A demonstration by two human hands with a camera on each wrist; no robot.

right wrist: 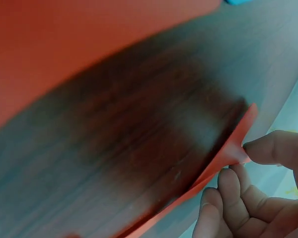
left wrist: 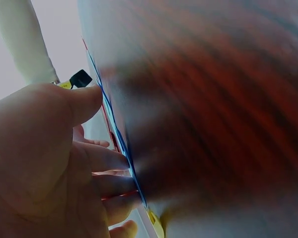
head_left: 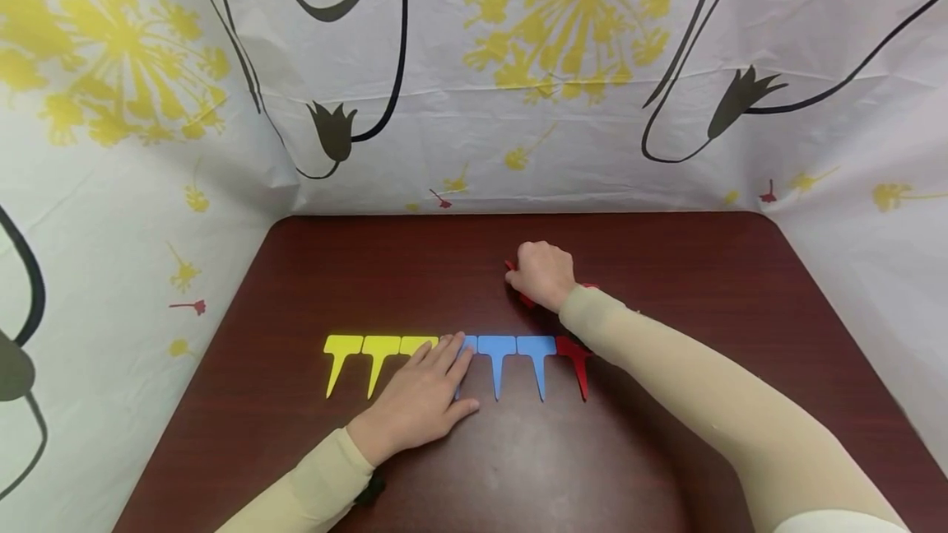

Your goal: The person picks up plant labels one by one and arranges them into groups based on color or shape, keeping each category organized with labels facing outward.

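Note:
A row of flat T-shaped plant labels lies across the table: yellow labels (head_left: 343,345) at the left, blue labels (head_left: 497,345) in the middle, and a red label (head_left: 580,367) at the right end. My left hand (head_left: 418,397) rests with extended fingers where yellow meets blue, covering parts of those labels. Beyond the row, my right hand (head_left: 544,274) pinches another red plant label (right wrist: 231,153) between thumb and fingers. In the right wrist view this label slants along the tabletop, one end of its head raised.
More red (head_left: 590,285) shows beside the right wrist, mostly hidden by the forearm. The dark reddish-brown table (head_left: 385,270) has rounded far corners. Patterned white cloth (head_left: 459,122) hangs behind it and along both sides.

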